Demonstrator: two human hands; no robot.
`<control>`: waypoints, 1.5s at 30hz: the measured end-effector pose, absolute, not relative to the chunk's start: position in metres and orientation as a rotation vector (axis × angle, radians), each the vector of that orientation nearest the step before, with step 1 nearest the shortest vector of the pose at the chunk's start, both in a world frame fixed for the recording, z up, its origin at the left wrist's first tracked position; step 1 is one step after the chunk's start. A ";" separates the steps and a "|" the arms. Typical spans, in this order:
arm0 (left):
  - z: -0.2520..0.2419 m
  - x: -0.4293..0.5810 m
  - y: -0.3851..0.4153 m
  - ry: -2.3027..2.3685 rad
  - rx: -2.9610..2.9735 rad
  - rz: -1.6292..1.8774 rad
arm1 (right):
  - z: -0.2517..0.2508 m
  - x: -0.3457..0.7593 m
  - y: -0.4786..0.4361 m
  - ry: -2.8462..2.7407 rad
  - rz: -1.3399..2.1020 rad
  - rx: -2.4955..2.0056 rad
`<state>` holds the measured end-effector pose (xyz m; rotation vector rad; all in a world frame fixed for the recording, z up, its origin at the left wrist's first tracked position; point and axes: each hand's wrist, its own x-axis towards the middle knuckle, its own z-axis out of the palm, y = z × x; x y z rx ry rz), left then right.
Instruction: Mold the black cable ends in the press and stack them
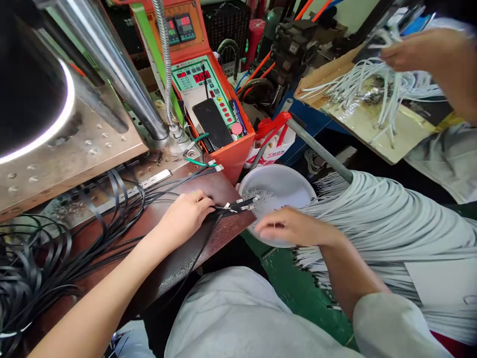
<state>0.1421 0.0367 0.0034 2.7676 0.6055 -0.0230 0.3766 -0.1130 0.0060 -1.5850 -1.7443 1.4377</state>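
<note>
My left hand (pixel 190 211) is closed around a bunch of flat black cables (pixel 126 214) at the corner of the brown board. Their ends, with small metal plugs (pixel 246 204), stick out past my fingers to the right. My right hand (pixel 290 226) is over the near rim of a white bucket (pixel 298 181). Its fingers are curled toward the thumb, slightly blurred; anything between them is too small to make out. Many small clear plastic pieces (pixel 261 196) lie in the bucket.
An orange control box (pixel 238 154) with a phone (pixel 212 122) on it stands behind the board. A metal press (pixel 112 64) rises at left. Grey cables (pixel 402 219) hang over a bar (pixel 316 149) at right. Another person's hand (pixel 413 52) holds white cables above a cardboard tray (pixel 406 129).
</note>
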 end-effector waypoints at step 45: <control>0.005 0.143 -0.023 0.803 2.899 -0.319 | -0.022 0.374 0.038 -1.756 0.261 -1.610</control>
